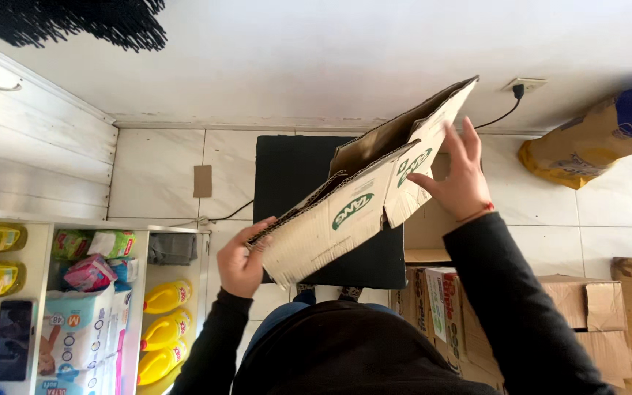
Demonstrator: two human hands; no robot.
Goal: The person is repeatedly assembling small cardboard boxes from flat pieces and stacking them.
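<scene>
Left hand (239,260) gripping low, right hand (456,175) raised, fingers spread

A white wall (345,51) is filling the top of the frame, pale floor tiles (155,172) are spreading below it, and a white shelf (38,241) is standing at lower left

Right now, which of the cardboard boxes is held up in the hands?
The white-faced cardboard box with green ovals: left hand grips its lower corner, right hand presses a flap. The brown boxes lie on the floor, untouched.
</scene>
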